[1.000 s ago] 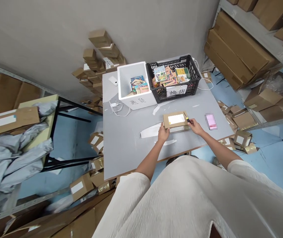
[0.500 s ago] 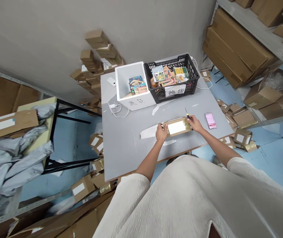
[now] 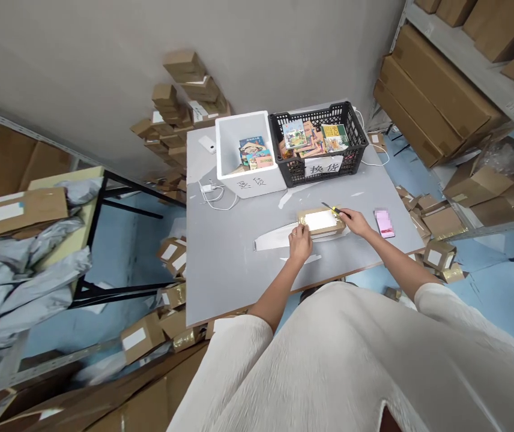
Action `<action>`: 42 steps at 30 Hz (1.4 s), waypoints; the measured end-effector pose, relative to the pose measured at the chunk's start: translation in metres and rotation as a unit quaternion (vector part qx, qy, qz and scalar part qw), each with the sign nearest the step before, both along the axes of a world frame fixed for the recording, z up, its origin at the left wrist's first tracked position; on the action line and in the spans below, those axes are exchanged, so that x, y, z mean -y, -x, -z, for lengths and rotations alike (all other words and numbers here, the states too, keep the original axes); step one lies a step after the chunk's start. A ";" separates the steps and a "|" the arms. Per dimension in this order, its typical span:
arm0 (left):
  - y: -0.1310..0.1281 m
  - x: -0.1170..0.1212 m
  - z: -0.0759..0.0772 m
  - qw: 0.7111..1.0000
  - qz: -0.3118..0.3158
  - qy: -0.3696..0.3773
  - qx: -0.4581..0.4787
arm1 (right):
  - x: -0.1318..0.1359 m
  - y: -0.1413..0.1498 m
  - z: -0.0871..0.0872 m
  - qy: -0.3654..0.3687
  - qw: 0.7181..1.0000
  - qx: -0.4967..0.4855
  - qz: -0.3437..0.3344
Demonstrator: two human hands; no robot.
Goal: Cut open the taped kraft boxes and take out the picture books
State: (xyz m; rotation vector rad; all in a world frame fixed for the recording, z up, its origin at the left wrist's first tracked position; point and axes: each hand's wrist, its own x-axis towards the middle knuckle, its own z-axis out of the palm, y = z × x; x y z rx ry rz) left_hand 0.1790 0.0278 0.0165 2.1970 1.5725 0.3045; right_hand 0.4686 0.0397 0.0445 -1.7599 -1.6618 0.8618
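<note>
A small cardboard parcel [image 3: 320, 221] with a white label lies flat on the grey table [image 3: 230, 258]. My left hand [image 3: 301, 243] grips its near left corner, fingers closed on it. My right hand [image 3: 355, 222] is closed on a yellow-handled utility knife [image 3: 331, 209], whose blade reaches over the parcel's far right edge. Strips of white backing paper [image 3: 275, 236] lie on the table beside my left hand.
At the table's far edge stand a white foam box [image 3: 248, 177] and a black plastic crate [image 3: 320, 150], both with books inside. A pink object [image 3: 383, 221] lies right of my hand. Small cardboard boxes litter the blue floor; shelving with large cartons stands at right.
The parcel, lifted and tilted a second ago, now lies flat on the table. The knife has swung down so that its blade lies over the parcel's far edge.
</note>
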 end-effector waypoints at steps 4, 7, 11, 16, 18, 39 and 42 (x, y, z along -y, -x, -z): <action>0.003 0.008 -0.001 0.999 0.032 -0.007 0.006 | -0.015 0.010 -0.018 0.021 0.992 0.075 -0.099; 0.006 0.014 0.001 0.999 0.046 -0.012 0.012 | -0.028 0.025 -0.028 0.033 0.971 0.144 -0.188; 0.007 0.018 0.008 0.998 0.048 -0.021 0.033 | -0.046 0.046 -0.037 0.042 0.943 0.215 -0.249; 0.005 0.019 0.012 0.998 0.056 -0.036 -0.001 | -0.059 0.064 -0.050 0.073 0.921 0.281 -0.260; 0.005 0.019 0.012 0.997 0.058 -0.038 -0.019 | -0.061 0.069 -0.057 0.095 0.909 0.307 -0.265; 0.010 0.019 0.014 0.995 0.078 -0.044 -0.047 | -0.069 0.089 -0.087 0.164 0.871 0.361 -0.292; 0.010 0.019 0.011 0.995 0.076 -0.044 -0.048 | -0.068 0.095 -0.093 0.171 0.865 0.373 -0.290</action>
